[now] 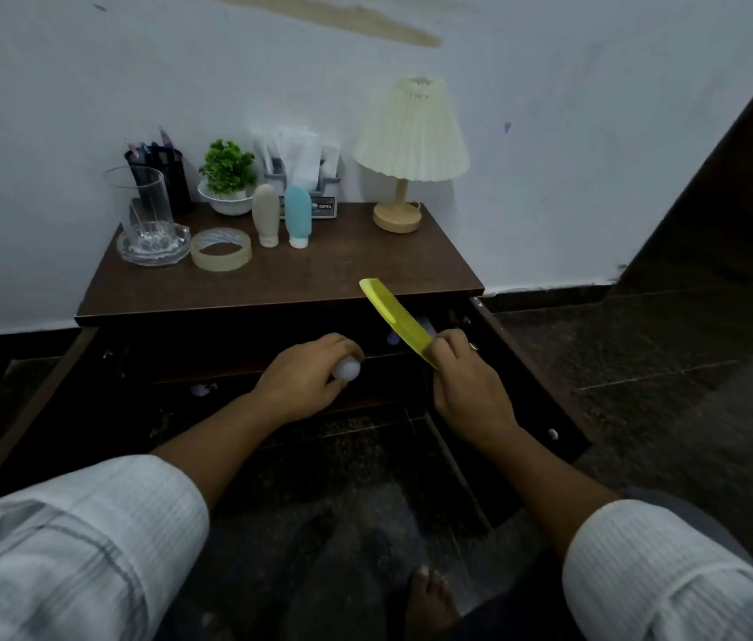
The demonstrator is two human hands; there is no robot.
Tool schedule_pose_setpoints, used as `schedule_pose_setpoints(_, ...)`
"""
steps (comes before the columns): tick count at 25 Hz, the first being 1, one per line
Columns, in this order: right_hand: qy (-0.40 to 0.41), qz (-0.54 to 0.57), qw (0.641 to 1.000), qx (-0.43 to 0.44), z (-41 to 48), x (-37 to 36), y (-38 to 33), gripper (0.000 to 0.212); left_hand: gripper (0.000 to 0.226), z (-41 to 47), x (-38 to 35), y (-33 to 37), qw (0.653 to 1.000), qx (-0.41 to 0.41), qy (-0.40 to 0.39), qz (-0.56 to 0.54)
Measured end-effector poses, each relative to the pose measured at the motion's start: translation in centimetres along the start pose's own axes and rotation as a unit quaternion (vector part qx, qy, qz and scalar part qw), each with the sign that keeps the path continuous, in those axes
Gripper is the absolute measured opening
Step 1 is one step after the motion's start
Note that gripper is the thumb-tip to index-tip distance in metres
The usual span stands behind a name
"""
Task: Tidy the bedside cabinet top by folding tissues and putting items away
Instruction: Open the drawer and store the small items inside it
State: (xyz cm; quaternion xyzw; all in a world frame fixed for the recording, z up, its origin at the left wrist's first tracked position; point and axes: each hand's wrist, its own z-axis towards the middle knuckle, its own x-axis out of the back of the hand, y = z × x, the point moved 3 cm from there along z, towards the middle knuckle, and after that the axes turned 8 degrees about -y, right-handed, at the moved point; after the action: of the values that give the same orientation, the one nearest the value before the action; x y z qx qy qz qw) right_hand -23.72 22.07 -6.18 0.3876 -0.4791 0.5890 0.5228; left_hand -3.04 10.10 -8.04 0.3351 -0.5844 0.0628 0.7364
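The dark wooden bedside cabinet top [319, 275] carries a tissue holder [305, 178] with white tissues at the back. Below it the drawer [527, 363] is pulled open, its inside dark. My right hand [467, 386] grips one end of a yellow comb [395, 316], which slants up and left over the drawer's right side. My left hand [305, 381] curls round a small white rounded object [347, 368] over the drawer's front middle. A pale item [392, 337] lies in the drawer behind the comb.
On the top stand a beige tube [265, 215], a blue tube [297, 215], a tape roll [221, 249], a glass jug [146, 205] in a glass dish, a black pen pot [166, 173], a small potted plant [226, 178] and a pleated lamp [411, 141]. My bare foot [430, 599] is on the dark floor.
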Motion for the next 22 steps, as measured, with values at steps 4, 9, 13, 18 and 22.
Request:
schedule_pose_setpoints(4,0.006,0.005,1.000,-0.023,-1.5,0.2,1.3,0.013,0.035,0.9,-0.4,-0.4,1.000,0.027,0.004,-0.004)
schedule_pose_setpoints(9,0.007,0.003,1.000,-0.004,-2.4,0.2,1.7,0.013,0.037,2.5,-1.5,-0.6,0.999,0.038,-0.014,0.004)
schedule_pose_setpoints(13,0.013,-0.006,1.000,0.013,-2.7,0.6,1.5,0.013,0.036,2.8,-2.3,-1.4,0.999,0.040,-0.021,0.006)
schedule_pose_setpoints(18,0.023,-0.023,0.999,0.025,-3.2,0.9,1.4,0.014,0.036,2.8,-2.5,-2.0,0.999,0.048,-0.021,0.011)
schedule_pose_setpoints(22,-0.004,-0.025,1.000,0.007,-2.8,0.1,1.5,0.011,0.036,2.6,-2.3,-1.6,0.998,0.054,-0.019,0.010)
